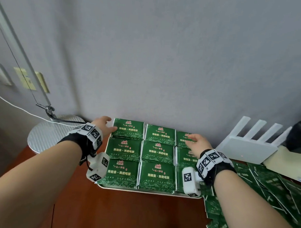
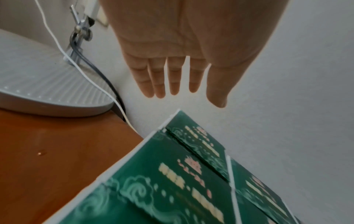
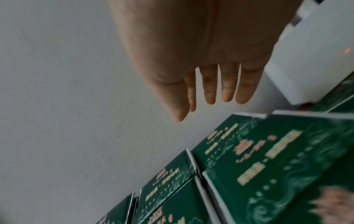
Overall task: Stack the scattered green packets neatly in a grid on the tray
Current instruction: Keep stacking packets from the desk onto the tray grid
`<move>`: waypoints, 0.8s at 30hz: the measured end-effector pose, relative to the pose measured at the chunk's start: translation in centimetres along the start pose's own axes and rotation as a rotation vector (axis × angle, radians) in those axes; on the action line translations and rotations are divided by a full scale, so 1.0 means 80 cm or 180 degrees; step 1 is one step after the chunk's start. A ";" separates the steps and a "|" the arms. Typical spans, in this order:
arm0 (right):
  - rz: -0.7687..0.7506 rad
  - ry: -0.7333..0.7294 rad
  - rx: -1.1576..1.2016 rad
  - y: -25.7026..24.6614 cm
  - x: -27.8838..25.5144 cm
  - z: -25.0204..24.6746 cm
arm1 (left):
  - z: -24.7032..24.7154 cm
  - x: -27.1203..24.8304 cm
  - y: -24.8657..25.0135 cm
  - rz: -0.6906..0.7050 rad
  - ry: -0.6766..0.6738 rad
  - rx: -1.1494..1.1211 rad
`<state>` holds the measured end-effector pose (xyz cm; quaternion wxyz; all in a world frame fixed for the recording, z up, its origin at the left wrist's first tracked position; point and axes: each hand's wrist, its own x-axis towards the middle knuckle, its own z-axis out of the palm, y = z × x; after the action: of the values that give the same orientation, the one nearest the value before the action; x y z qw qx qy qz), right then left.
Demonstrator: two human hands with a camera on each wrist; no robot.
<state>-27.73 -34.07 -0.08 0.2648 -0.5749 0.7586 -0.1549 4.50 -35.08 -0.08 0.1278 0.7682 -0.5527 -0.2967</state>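
Green packets with gold print (image 1: 157,152) lie in a three-by-three grid of stacks on a pale tray (image 1: 126,189) against the wall. My left hand (image 1: 109,125) is at the tray's far left corner, fingers straight, thumb beside the far-left stack (image 1: 128,129). In the left wrist view the left hand (image 2: 182,78) is flat and holds nothing above that stack (image 2: 193,141). My right hand (image 1: 194,140) hovers over the far-right stack (image 1: 180,138), fingers straight. The right wrist view shows the right hand (image 3: 212,89) empty above the packets (image 3: 268,151). Loose packets (image 1: 266,187) lie scattered right of the tray.
A round white lamp base (image 1: 50,132) with a pole and cables stands left of the tray. A white router (image 1: 247,146) with several antennas sits at the right against the grey wall. Brown tabletop (image 1: 125,213) lies in front of the tray.
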 end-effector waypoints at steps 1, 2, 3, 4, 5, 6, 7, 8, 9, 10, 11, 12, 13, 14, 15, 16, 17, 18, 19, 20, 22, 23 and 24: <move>-0.0018 -0.0039 -0.0135 0.004 -0.015 -0.012 | -0.001 -0.013 0.005 0.0071 -0.0003 0.0077; -0.0024 -0.0062 -0.0219 0.010 -0.030 -0.024 | -0.002 -0.028 0.010 0.0150 -0.0004 0.0185; -0.0032 -0.0079 -0.0239 0.016 -0.047 -0.037 | -0.001 -0.044 0.016 0.0237 -0.0001 0.0318; -0.0062 -0.0075 -0.0235 0.023 -0.064 -0.051 | 0.001 -0.061 0.023 0.0323 0.0003 0.0454; -0.0086 -0.0062 -0.0244 0.032 -0.082 -0.065 | 0.005 -0.078 0.030 0.0417 -0.0001 0.0569; -0.0093 -0.0041 -0.0288 0.044 -0.101 -0.080 | 0.011 -0.095 0.038 0.0516 -0.0023 0.0659; -0.0100 -0.0017 -0.0352 0.056 -0.119 -0.094 | 0.019 -0.112 0.048 0.0621 -0.0061 0.0723; -0.0104 0.0013 -0.0410 0.072 -0.137 -0.108 | 0.029 -0.128 0.058 0.0726 -0.0108 0.0780; -0.0089 0.0054 -0.0463 0.088 -0.154 -0.121 | 0.040 -0.144 0.069 0.0834 -0.0157 0.0836; -0.0047 0.0087 -0.0514 0.107 -0.170 -0.134 | 0.052 -0.159 0.082 0.0932 -0.0211 0.0895; 0.0018 0.0113 -0.0563 0.127 -0.186 -0.145 | 0.066 -0.175 0.095 0.1034 -0.0262 0.0939; 0.0120 0.0128 -0.0595 0.148 -0.202 -0.155 | 0.081 -0.190 0.108 0.1138 -0.0315 0.0972; 0.0237 0.0126 -0.0632 0.170 -0.217 -0.164 | 0.097 -0.206 0.121 0.1249 -0.0376 0.1007; 0.0349 0.0125 -0.0676 0.193 -0.231 -0.172 | 0.114 -0.222 0.133 0.1364 -0.0454 0.1061; 0.0464 0.0115 -0.0737 0.216 -0.245 -0.179 | 0.133 -0.238 0.144 0.1478 -0.0548 0.1127; 0.0569 0.0098 -0.0795 0.240 -0.257 -0.185 | 0.152 -0.253 0.154 0.1571 -0.0656 0.1198; 0.0672 0.0069 -0.0841 0.265 -0.268 -0.191 | 0.172 -0.267 0.164 0.1658 -0.0751 0.1262; 0.0776 0.0037 -0.0873 0.290 -0.278 -0.196 | 0.192 -0.279 0.172 0.1736 -0.0832 0.1318; 0.0883 0.0003 -0.0906 0.315 -0.285 -0.200 | 0.211 -0.291 0.181 0.1799 -0.0905 0.1356; 0.0971 -0.0044 -0.0947 0.339 -0.291 -0.204 | 0.229 -0.302 0.189 0.1846 -0.0978 0.1387; 0.1103 -0.0158 -0.1037 0.384 -0.296 -0.211 | 0.264 -0.321 0.206 0.1895 -0.1122 0.1455; 0.1137 -0.0208 -0.1075 0.406 -0.296 -0.214 | 0.281 -0.330 0.215 0.1890 -0.1177 0.1477; 0.1150 -0.0256 -0.1102 0.427 -0.294 -0.215 | 0.297 -0.339 0.224 0.1865 -0.1205 0.1460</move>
<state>-60.02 -2.88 0.70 0.2157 -0.4725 0.8530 0.0502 -29.31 -13.26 -0.95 -0.0714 0.5190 -0.8133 -0.2530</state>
